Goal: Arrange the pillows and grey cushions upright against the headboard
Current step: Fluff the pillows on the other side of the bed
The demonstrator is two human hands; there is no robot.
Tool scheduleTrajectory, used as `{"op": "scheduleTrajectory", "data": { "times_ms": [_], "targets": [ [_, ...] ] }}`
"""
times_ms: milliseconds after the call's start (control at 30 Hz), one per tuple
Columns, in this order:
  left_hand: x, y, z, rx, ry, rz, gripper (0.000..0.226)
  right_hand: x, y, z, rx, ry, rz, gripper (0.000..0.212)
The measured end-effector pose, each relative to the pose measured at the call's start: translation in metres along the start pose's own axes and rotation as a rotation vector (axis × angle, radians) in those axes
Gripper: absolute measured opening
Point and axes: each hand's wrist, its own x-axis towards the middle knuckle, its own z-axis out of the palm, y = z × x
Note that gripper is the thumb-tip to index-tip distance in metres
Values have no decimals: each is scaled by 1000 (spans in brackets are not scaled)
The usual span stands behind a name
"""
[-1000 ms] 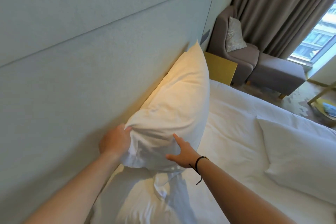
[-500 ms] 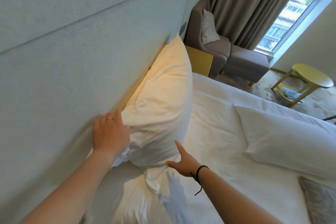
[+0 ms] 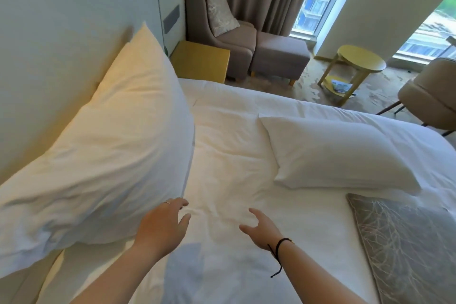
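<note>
Left hand (image 3: 164, 223) and right hand (image 3: 259, 226) open, empty; first pillow (image 3: 106, 155) upright against headboard (image 3: 61, 32); second pillow (image 3: 340, 153) flat mid-bed, grey cushion (image 3: 404, 249) nearer foot-side edge; suggest grasping both short ends.

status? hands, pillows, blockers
Left hand and right hand open, empty, over the sheet. One pillow upright against headboard. Second pillow and grey cushion flat on bed. Nothing in the way.
</note>
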Motion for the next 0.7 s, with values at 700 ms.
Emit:
{"op": "scheduleTrajectory", "data": {
  "times_ms": [700],
  "targets": [
    [108,61,187,-124,-191,-263,18,298,139,-147,-881,396,-131,73]
  ]
}}
